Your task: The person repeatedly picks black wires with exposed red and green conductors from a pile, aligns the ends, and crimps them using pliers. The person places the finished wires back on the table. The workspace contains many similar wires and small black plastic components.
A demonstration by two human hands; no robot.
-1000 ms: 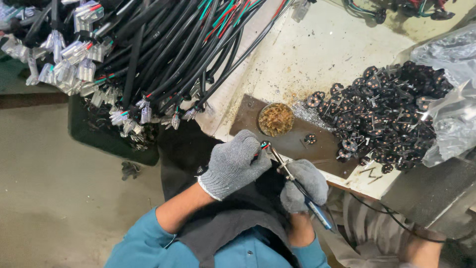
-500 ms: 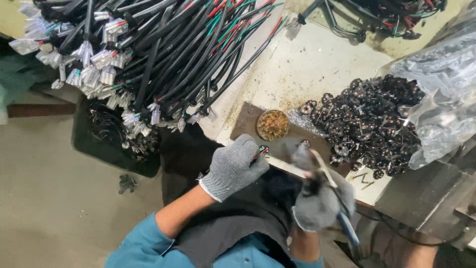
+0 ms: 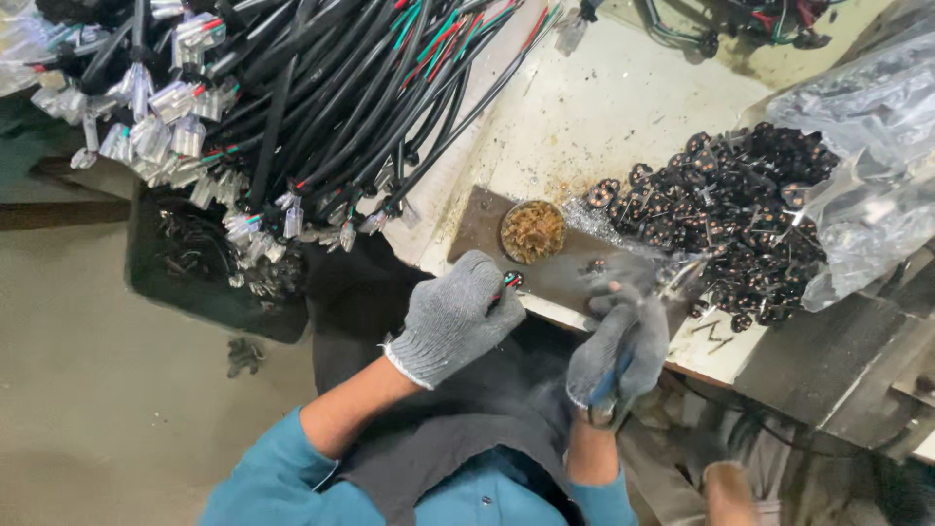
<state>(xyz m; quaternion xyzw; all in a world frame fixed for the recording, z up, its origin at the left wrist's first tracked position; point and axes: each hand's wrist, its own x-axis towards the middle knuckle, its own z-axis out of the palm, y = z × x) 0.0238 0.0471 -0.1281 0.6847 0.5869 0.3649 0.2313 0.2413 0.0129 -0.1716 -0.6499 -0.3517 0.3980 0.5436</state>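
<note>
My left hand (image 3: pixel 456 317), in a grey knit glove, is closed around the end of a cable whose red and green wire tips (image 3: pixel 510 281) poke out at the fingertips. It hovers at the front edge of a dark brown board (image 3: pixel 487 226). My right hand (image 3: pixel 619 343), also gloved and blurred by motion, grips a soldering iron with a blue handle (image 3: pixel 606 378); its tip (image 3: pixel 682 276) points up and right toward a pile of small black round parts (image 3: pixel 740 214). A round tin of brownish cleaning material (image 3: pixel 533 232) sits on the board between the hands.
A thick bundle of black cables (image 3: pixel 321 107) with white connectors hangs over the bench's left edge. A dark bin (image 3: pixel 195 263) stands on the floor below it. Clear plastic bags (image 3: pixel 867 156) lie at the right. The bench top (image 3: pixel 604 107) is pale and stained.
My right hand has swung the soldering iron from near the wire tips over to the right, toward the black parts. My left hand has stayed at the board's edge.
</note>
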